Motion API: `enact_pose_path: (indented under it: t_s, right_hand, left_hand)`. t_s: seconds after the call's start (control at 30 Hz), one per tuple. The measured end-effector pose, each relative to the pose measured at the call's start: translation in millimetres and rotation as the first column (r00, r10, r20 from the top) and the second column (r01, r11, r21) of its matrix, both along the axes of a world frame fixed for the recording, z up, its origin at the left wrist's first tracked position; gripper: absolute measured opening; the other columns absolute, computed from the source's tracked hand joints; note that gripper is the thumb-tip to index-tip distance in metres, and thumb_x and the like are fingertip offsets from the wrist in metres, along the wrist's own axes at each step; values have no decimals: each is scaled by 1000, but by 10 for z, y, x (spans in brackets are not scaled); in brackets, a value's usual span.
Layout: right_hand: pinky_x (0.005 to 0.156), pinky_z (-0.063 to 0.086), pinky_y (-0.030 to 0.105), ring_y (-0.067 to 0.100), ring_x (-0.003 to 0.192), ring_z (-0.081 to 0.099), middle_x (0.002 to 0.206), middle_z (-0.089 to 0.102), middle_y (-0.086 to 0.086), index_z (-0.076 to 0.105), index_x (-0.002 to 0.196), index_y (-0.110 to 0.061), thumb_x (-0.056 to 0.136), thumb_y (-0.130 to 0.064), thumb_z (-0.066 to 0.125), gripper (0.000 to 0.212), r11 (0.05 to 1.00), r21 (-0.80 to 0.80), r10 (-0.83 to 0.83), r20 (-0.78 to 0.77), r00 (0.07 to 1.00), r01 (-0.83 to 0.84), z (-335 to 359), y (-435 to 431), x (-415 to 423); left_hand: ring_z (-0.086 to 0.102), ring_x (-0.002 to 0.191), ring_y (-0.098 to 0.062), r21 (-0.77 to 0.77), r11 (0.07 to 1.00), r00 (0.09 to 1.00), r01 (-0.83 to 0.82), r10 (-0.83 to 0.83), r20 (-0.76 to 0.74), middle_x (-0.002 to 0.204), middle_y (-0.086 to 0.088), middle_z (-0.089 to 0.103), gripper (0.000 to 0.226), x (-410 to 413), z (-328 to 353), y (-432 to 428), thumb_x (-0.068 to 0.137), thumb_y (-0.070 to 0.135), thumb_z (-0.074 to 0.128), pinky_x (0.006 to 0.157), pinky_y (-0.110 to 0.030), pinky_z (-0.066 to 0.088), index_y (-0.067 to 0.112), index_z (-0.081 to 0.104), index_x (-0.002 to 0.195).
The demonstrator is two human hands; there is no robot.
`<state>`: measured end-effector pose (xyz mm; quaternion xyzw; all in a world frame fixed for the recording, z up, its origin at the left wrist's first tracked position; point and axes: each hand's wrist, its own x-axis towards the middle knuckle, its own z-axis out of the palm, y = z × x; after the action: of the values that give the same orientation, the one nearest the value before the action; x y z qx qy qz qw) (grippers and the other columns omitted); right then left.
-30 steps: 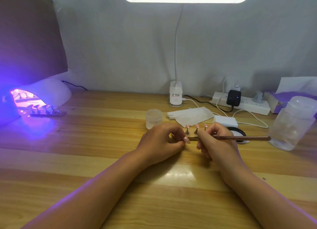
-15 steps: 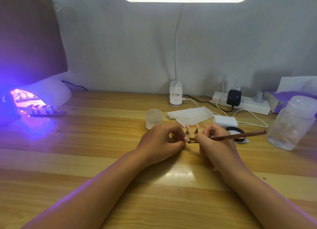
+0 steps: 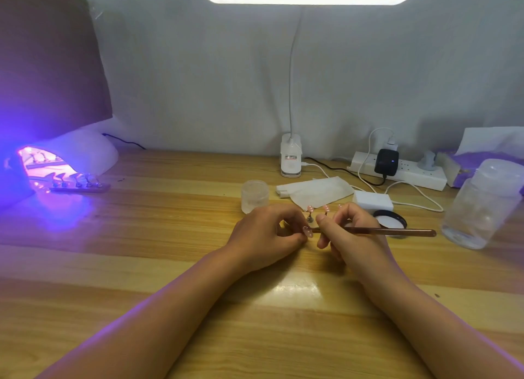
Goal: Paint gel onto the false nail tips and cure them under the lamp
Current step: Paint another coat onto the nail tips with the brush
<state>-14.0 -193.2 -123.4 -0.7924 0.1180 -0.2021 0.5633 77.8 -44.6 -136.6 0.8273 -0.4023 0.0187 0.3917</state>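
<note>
Your left hand [image 3: 263, 236] pinches one pink nail tip [image 3: 307, 231]. Your right hand [image 3: 348, 236] pinches the brush [image 3: 382, 231], its bristles touching that tip. You look mid-coat. Next, likely finish thinly, reseat it among the standing tips [image 3: 311, 208] at twelve o'clock, then cure under the lit lamp [image 3: 85, 151] at ten o'clock.

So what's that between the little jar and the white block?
A folded white sheet lies between the frosted jar and the white block, in the head view.
</note>
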Motion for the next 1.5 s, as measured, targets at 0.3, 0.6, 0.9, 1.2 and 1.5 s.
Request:
enact_pose_path:
  t_s: [0.3,0.6,0.9,1.2,1.5]
  right_hand:
    - [50,39,25,2,43,52,50,59,1,55,76,-7,87,-13,63,14,1000,-6,-14,-33,999,14,-17,-28,12]
    - [45,39,20,5,45,49,64,69,5,55,84,-7,92,-31,63,27,999,47,-7,23,1000,6,-20,-33,7]
    - [49,38,24,4,45,53,54,63,4,54,77,-8,86,-14,63,14,999,-15,28,-11,1000,-29,-32,-35,16]
    - [42,37,16,1,44,50,57,61,1,53,80,-13,93,-20,63,18,990,138,-55,102,993,41,-35,-73,6]
    - [50,36,25,3,47,48,63,66,4,55,82,-13,91,-23,63,16,995,97,-28,58,998,22,-25,-66,-1]
  left_hand:
    - [53,70,12,9,1000,1000,1,-1,5,92,19,66,7,0,14,6,86,31,73,61,-19,37,37,69,88]
    - [53,67,10,-10,1000,1000,8,-8,-7,91,18,66,4,-4,1,9,86,28,73,61,-20,38,31,71,89]
    - [54,69,7,24,1000,1000,-13,13,-1,95,18,66,8,4,6,3,86,34,72,63,-24,45,33,71,95]
    - [52,73,9,5,999,999,-33,33,17,92,21,62,6,3,0,-6,85,33,71,61,-22,39,35,67,89]
    - [51,73,11,20,999,999,-27,27,40,96,16,66,8,-7,0,-7,86,32,70,62,-20,38,31,69,94]
